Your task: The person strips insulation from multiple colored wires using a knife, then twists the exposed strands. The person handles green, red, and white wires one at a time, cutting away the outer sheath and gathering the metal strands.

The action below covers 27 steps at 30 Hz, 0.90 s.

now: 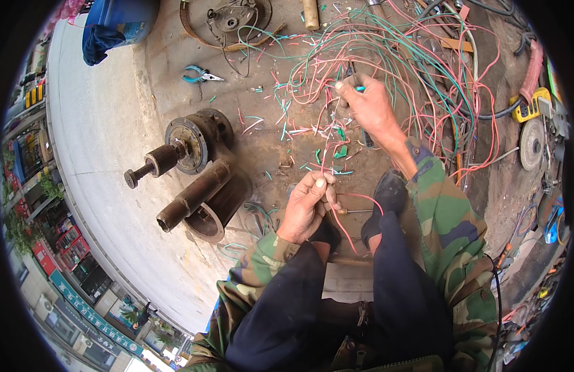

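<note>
My left hand (308, 202) pinches a thin red wire (346, 230) between thumb and fingers, above my feet. One length of it hangs below the hand, and strands rise from the fingertips toward my other hand. My right hand (370, 100), higher and to the right, is closed around a hand tool with a teal part (360, 88), mostly hidden by the fingers. A large loose bundle of red and green wires (398, 51) spreads behind and beside that hand. Stripped insulation scraps (305, 131) litter the ground between both hands. A screwdriver (356, 211) lies near my shoe.
Teal-handled pliers (201, 74) lie at the upper left. Rusty metal machine parts (198, 144) and a metal pipe (194, 195) stand left of my hands. A blue drum (138, 23) is farther back. A yellow power strip (531, 104) and a disc (532, 144) sit at right.
</note>
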### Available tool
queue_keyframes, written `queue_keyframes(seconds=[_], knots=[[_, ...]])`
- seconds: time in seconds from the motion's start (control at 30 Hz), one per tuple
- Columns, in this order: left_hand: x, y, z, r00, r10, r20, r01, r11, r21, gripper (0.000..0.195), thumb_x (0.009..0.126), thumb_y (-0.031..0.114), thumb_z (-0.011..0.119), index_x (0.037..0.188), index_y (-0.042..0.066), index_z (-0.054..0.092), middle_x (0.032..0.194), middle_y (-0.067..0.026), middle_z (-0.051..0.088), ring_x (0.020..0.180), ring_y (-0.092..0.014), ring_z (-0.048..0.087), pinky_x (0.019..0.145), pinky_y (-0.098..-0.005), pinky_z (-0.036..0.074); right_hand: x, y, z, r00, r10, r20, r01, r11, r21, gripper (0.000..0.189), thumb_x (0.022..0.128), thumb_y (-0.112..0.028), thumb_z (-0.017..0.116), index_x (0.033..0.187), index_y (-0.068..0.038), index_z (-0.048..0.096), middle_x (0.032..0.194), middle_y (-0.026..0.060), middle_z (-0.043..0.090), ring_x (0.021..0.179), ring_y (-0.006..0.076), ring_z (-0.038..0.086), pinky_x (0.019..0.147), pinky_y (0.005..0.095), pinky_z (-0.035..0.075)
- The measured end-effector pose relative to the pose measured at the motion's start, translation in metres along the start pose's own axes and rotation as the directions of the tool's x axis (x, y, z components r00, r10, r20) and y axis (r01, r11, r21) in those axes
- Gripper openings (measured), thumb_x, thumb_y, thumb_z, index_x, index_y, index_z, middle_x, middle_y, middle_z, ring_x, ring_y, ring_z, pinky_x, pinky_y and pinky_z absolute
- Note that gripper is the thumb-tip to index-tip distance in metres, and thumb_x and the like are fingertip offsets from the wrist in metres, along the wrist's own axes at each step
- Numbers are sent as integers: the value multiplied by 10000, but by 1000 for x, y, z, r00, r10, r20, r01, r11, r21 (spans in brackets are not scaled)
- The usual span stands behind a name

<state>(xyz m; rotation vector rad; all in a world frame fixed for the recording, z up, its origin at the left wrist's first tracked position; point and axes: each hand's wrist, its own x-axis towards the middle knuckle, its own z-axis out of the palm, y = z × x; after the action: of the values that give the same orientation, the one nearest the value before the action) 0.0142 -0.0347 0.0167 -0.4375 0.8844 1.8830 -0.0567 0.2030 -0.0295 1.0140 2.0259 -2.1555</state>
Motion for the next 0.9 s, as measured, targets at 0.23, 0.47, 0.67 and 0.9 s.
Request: queue_keyframes(seconds=[0.23,0.47,0.67,0.9], knots=[[4,9,3,985,84,-149,-79,996,40,207,1113,225,531,1154,36,604,758,-38,594,664,-162,643,626,-320,560,-46,0,-1,928,22,373,30,991,-133,411,1008,-373,702,963,36,699,729,53,664,704,110,622,631,325,511],[-11,16,17,966,115,-232,-95,991,97,221,1128,262,505,1168,69,604,721,24,481,571,-87,439,512,-237,388,-65,-1,19,882,136,452,-164,986,25,420,989,-428,733,936,-13,698,732,11,657,575,36,498,506,249,393],[-25,18,35,975,201,-99,-154,921,359,334,1129,321,505,1179,17,633,653,50,434,536,-50,348,499,-234,299,-78,-24,19,942,44,333,-24,998,-63,299,973,-277,722,895,9,678,673,42,629,635,101,540,592,348,475],[-30,23,37,999,-52,-13,53,993,109,325,1133,335,485,1133,32,603,651,49,389,516,-52,286,467,-229,230,-94,-39,8,961,-163,224,219,941,-256,310,954,-273,712,996,33,692,681,187,600,616,223,557,624,418,486]])
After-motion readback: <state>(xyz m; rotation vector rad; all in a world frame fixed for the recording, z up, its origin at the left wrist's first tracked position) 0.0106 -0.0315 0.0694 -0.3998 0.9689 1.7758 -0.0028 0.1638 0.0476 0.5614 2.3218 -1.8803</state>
